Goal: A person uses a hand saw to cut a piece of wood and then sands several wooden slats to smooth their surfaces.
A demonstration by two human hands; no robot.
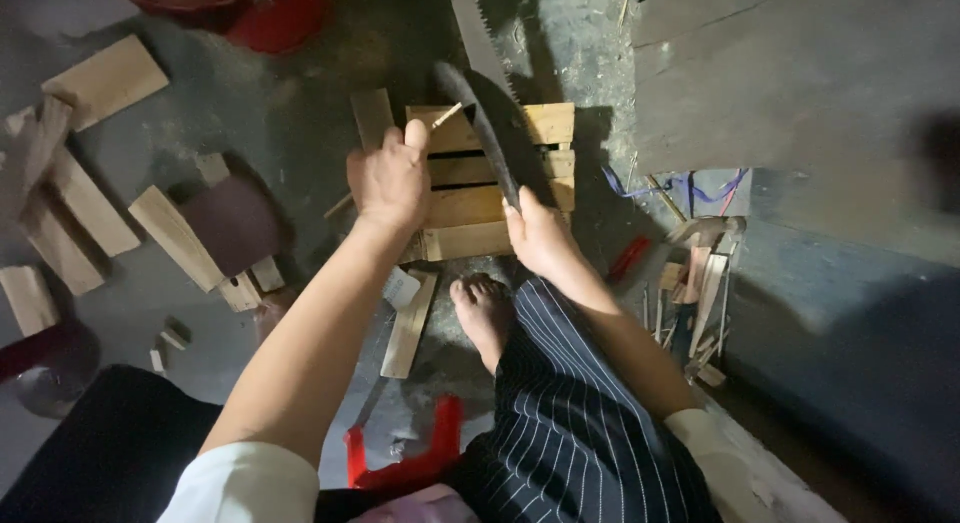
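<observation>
My left hand pinches a thin wooden stick upright against the top of a slatted wooden block on the floor. My right hand grips the handle of a dark curved blade, a heavy knife whose edge rests across the slats just right of the stick. A bare foot presses on the floor against the near side of the block. A striped trouser leg covers the knee below my right arm.
Cut planks and offcuts lie scattered at the left. A handsaw blade lies beyond the block. A hammer and thin sticks sit at the right beside a grey wall. A red stool stands near my legs.
</observation>
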